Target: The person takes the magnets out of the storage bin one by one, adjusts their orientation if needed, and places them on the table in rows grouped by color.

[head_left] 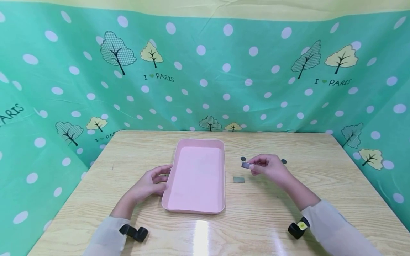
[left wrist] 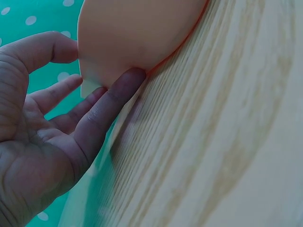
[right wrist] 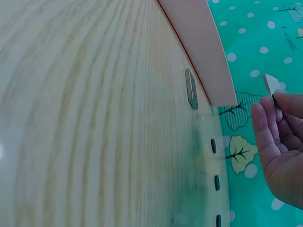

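Observation:
My right hand [head_left: 269,167] pinches a small flat grey rectangular piece [head_left: 246,165] between thumb and fingertips, raised above the table to the right of the tray. The right wrist view shows this held piece [right wrist: 271,84] jutting from the fingers, with a dark spot by the thumb. A pink rectangular tray [head_left: 195,177] lies on the table with nothing in it. Against its left outer wall rest the fingers of my left hand [head_left: 150,184], loosely bent and not wrapped round it. A second grey rectangular piece [head_left: 238,180] lies just right of the tray.
Small black discs lie near the right hand, one [head_left: 243,159] behind the held piece and another [head_left: 284,161] to its right; the right wrist view shows a further disc [right wrist: 217,182]. A green printed curtain [head_left: 205,71] hangs behind the wooden table [head_left: 256,227].

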`<control>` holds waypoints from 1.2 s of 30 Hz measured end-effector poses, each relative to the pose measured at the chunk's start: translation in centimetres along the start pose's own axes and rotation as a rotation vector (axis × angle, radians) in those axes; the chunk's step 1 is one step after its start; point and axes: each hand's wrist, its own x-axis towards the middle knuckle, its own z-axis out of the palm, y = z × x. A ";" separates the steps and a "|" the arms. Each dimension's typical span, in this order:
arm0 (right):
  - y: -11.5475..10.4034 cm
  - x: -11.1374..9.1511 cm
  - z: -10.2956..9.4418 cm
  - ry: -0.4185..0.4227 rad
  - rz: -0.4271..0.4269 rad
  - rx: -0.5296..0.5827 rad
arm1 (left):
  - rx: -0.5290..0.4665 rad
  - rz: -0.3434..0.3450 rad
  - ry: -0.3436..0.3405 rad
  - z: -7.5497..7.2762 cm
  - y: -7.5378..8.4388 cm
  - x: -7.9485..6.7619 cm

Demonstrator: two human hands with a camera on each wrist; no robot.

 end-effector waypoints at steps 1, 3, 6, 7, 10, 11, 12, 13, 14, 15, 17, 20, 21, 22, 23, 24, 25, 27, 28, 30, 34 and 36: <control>0.1 -0.1 -0.2 0.000 -0.002 -0.002 | 0.000 -0.002 0.000 0.0 0.0 0.0; 0.3 -0.4 -0.5 0.005 -0.003 -0.015 | 0.005 -0.006 0.001 0.0 0.1 0.0; 0.9 -0.6 -0.9 0.019 0.001 -0.041 | 0.010 -0.010 0.003 0.0 0.1 0.0; 0.9 -0.8 -1.0 0.023 0.005 -0.047 | 0.010 -0.011 0.004 0.0 0.1 0.0; 1.1 -1.2 -1.4 0.033 0.014 -0.045 | 0.010 -0.011 0.006 0.1 0.2 0.0; 1.2 -1.3 -1.5 0.036 0.017 -0.044 | 0.010 -0.011 0.006 0.1 0.2 -0.1; 1.3 -1.4 -1.7 0.037 0.020 -0.044 | 0.013 -0.010 0.006 0.1 0.2 -0.1; 1.4 -1.5 -1.8 0.039 0.023 -0.045 | 0.014 -0.011 0.006 0.1 0.2 -0.1; 1.5 -1.6 -1.9 0.041 0.026 -0.049 | 0.016 -0.011 0.007 0.1 0.2 -0.1; 1.6 -1.7 -2.0 0.043 0.027 -0.053 | 0.018 -0.011 0.007 0.1 0.2 -0.1; 1.9 -1.9 -2.3 0.047 0.030 -0.068 | 0.021 -0.011 0.007 0.1 0.2 -0.1; 2.5 -2.1 -2.8 0.042 0.029 -0.075 | 0.018 -0.012 0.007 0.1 0.3 -0.1; 2.7 -2.2 -3.0 0.040 0.033 -0.071 | 0.015 -0.011 0.006 0.1 0.2 0.0; 2.9 -2.3 -3.2 0.035 0.035 -0.070 | 0.013 -0.012 0.005 0.1 0.2 0.0; 3.1 -2.3 -3.4 0.031 0.038 -0.071 | 0.012 -0.012 0.005 0.1 0.1 0.0; 3.3 -2.4 -3.6 0.026 0.041 -0.066 | 0.008 -0.012 0.004 0.0 0.0 0.1; 3.5 -2.5 -3.8 0.023 0.044 -0.067 | 0.005 -0.012 0.003 -0.1 -0.3 0.2; 3.8 -2.7 -4.2 0.025 0.065 -0.081 | -0.003 -0.013 0.004 -0.3 -0.7 0.4; 3.9 -2.7 -4.3 0.025 0.073 -0.091 | -0.003 -0.012 0.006 -0.5 -1.0 0.5; 4.1 -2.8 -4.5 0.028 0.095 -0.113 | -0.003 -0.011 0.009 -0.7 -1.4 0.7; 4.4 -2.8 -4.7 0.027 0.136 -0.169 | 0.012 -0.002 0.016 -0.9 -1.9 0.8; 4.6 -2.7 -4.7 0.022 0.149 -0.183 | 0.015 0.005 0.014 -0.9 -2.0 0.8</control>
